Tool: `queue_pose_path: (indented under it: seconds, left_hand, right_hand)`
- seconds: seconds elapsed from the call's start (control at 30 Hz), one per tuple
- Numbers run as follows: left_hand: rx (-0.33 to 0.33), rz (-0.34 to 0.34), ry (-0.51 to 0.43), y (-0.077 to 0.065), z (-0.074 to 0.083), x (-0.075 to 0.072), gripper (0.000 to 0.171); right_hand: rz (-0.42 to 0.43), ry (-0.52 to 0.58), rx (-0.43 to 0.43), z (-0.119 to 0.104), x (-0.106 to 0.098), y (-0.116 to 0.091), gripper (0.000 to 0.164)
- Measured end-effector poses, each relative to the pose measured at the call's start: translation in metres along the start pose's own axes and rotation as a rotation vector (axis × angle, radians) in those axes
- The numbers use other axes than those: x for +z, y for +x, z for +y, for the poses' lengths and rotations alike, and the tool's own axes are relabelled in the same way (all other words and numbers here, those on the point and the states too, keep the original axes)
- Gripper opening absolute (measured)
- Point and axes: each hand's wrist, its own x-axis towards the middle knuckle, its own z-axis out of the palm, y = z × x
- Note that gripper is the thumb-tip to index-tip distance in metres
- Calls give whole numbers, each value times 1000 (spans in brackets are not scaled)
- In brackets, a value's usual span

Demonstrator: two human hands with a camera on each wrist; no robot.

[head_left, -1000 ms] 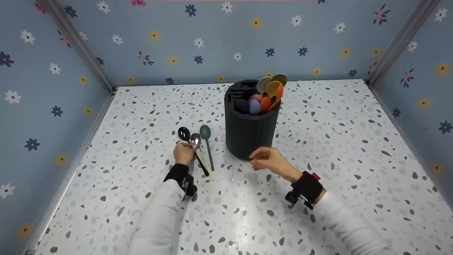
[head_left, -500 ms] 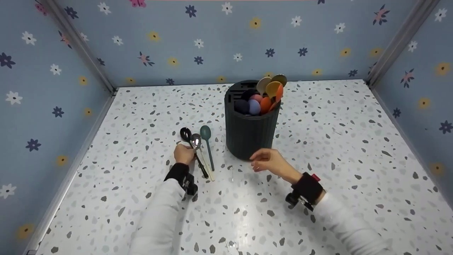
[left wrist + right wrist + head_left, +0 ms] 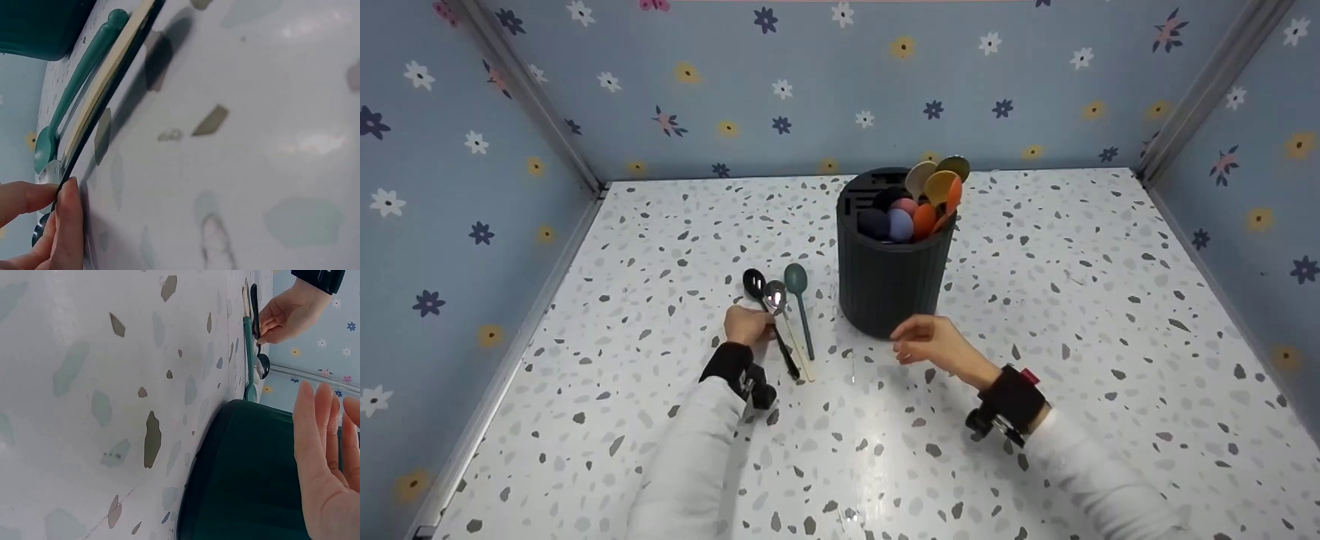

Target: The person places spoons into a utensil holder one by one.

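On the left of the head view my left hand [image 3: 748, 325] pinches a black spoon [image 3: 754, 283] just below its bowl. Thumb and fingertips close on the dark handle [image 3: 107, 101] in the left wrist view, and a shadow lies on the table beneath it. Beside it lies a silver-bowled spoon [image 3: 775, 295] with a cream handle, overlapping the black one. A green spoon [image 3: 795, 279] lies to the right of these. My right hand [image 3: 937, 346], fingers loosely extended, holds nothing near the base of a dark ribbed utensil holder [image 3: 889, 292]; its palm shows in the right wrist view.
Several coloured spoons stand bowl-up in the holder, including an orange spoon [image 3: 924, 223] and a light blue spoon [image 3: 900, 225]. Slots [image 3: 877, 184] show at its back left. Flowered panels [image 3: 810, 82] border the speckled table [image 3: 1057, 300] at the back and sides.
The black spoon has turned slightly: its bowl has shifted a little right and its handle end a little left and nearer. The right hand stays almost still.
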Motion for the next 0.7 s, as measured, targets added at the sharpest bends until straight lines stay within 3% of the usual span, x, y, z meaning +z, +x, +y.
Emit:
queue_pose_path:
  seconds: [0.07,0.17,0.4,0.43,0.5,0.57,0.6,0.67,0.7]
  left_hand:
    - [-39,-20,-55,-7,6,-2,34]
    - [-82,-41,-115,-34,26,-8,29]
    - [-102,-109,-289,-134,98,-32,13]
    - [-87,-125,-339,-143,103,-34,10]
    - [-89,-113,-352,-162,118,-36,12]
    - [-106,-119,-357,-168,124,-36,16]
    - [-94,-122,-366,-161,118,-34,15]
    - [-102,-133,-352,-140,102,-27,19]
    - [-91,-160,-361,-120,85,-21,19]
  right_hand:
    - [0,-1,5,0,0,0,28]
    - [-2,-1,7,1,0,0,30]
    - [-7,9,6,3,1,0,31]
    - [-7,10,7,3,1,0,31]
    - [-8,10,7,3,1,0,31]
    - [-8,5,8,3,2,0,31]
    - [-10,6,7,3,2,0,31]
    - [-12,10,4,5,2,1,32]
    - [-12,12,3,5,2,1,32]
